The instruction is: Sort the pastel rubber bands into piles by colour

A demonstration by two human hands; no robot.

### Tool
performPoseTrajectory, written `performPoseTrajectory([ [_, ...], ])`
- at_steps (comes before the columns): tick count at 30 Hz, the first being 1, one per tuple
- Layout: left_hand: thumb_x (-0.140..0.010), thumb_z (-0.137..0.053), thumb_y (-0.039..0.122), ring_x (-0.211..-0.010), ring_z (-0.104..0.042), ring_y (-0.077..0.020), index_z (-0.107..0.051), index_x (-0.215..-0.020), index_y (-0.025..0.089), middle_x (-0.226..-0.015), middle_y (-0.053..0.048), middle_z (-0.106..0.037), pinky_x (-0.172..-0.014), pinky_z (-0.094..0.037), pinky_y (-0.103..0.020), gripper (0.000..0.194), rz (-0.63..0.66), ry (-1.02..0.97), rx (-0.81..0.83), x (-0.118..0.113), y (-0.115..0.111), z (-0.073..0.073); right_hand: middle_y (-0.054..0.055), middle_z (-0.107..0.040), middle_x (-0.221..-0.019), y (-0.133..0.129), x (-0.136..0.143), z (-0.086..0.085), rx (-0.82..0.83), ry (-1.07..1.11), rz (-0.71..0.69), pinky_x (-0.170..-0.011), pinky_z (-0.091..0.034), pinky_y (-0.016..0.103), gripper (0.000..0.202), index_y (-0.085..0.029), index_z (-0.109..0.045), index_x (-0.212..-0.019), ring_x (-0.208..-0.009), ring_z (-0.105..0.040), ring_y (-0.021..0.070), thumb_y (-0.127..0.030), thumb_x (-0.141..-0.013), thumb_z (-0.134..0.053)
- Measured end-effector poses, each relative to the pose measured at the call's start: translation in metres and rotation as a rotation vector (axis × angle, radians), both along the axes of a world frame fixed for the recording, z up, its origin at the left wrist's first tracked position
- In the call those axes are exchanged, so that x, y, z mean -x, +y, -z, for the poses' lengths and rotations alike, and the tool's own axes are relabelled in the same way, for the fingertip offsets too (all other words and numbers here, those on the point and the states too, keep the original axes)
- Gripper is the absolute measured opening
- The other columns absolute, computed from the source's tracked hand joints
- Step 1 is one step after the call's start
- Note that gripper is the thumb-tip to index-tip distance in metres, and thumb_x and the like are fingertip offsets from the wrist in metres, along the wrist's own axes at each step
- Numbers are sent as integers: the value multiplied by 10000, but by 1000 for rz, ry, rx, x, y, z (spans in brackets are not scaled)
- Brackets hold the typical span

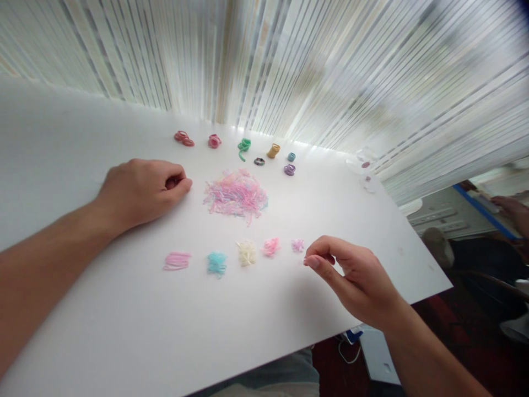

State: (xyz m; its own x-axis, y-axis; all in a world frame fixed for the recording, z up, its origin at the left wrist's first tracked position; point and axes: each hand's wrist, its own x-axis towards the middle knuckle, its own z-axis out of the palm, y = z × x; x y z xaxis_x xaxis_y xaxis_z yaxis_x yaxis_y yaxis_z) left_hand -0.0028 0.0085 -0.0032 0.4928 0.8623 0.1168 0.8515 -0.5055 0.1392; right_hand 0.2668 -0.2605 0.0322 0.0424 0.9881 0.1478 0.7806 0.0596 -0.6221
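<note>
Pinching thumb to forefinger, any contents too small to tell, the right hand (360, 278) had a small pale-lilac pile of thin bands (297, 246) just beside its fingertips; a loose pink-and-pastel heap of thin bands (237, 194) lay right of the loosely curled left hand (138, 190).

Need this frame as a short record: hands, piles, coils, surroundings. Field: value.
left hand: curled, left of the mixed heap; contents unclear
right hand: thumb and fingertips close together, just right of the lilac pile; any held strip too small to tell
near row, left to right: pink-lilac strips, blue pile, cream pile, pink pile, lilac pile
far side: red coils, pink coil, green coil, tan coil, blue coil, purple coil, dark ring
surface: white table
behind: striped curtain
</note>
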Motion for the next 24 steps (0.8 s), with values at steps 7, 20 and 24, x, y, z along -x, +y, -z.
performPoseTrajectory([
  [7,-926,-440,494,-823,-622,-249,-662,-826,237,-880,-64,-724,-656,-312,-354,354,22,-15,28,-2,-7,-6,-4,-668,-798,7,22,-10,-42,48,-155,-613,-478,237,91,-232,-661,-943,-701,-601,126,-205,-1030,-664],
  [20,-923,-447,485,-856,-627,-272,-719,-884,236,-907,-72,-740,-724,-349,-367,372,10,-22,45,-2,-7,-6,21,-739,-848,-6,14,18,-156,-69,-136,-653,-542,250,99,-214,-685,-995,-723,-676,134,-117,-982,-698],
  [24,-920,-459,510,-790,-571,-218,-707,-900,221,-865,-43,-699,-708,-295,-328,381,-10,7,8,0,-4,-4,36,-753,-843,-16,-2,38,-230,-154,-1,-624,-560,268,99,-217,-721,-976,-715,-696,159,-123,-975,-690],
])
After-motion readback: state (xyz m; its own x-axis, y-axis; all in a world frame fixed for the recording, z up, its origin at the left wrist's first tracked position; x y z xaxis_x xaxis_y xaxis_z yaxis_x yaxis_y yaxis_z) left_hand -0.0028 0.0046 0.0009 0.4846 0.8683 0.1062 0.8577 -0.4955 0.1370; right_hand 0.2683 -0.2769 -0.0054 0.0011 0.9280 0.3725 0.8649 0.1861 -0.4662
